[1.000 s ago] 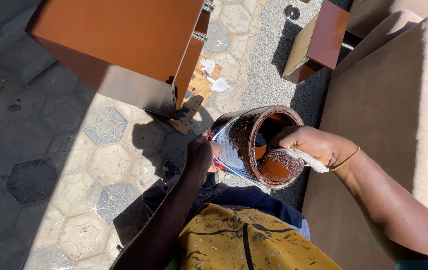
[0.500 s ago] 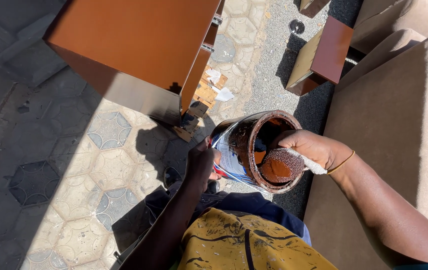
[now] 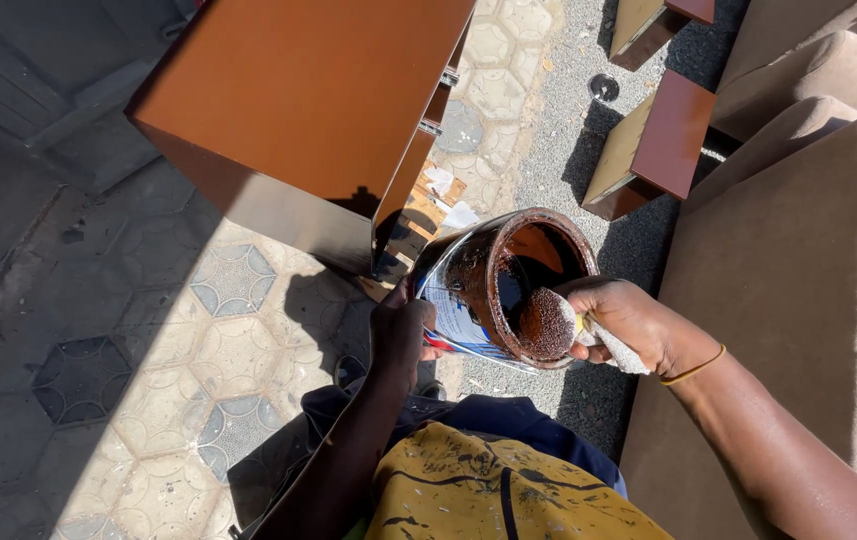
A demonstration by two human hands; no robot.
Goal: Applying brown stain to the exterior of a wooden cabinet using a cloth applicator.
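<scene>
My left hand grips the side of a tilted metal can whose inside is coated with dark brown stain. Its open mouth faces my right hand. That hand holds a wadded cloth pad, soaked reddish brown, pressed at the can's lower rim. A thin gold bangle circles my right wrist. My paint-spotted yellow shirt fills the bottom middle.
A brown-finished cabinet stands ahead on hexagon paving. A brown drawer box lies on the gravel to the right. Tan upholstered furniture runs along the right side. Wood scraps lie under the cabinet.
The view has shifted, so the cabinet sits more to the right and nearer. My hands keep the can and cloth; the cloth stays at the can's rim.
</scene>
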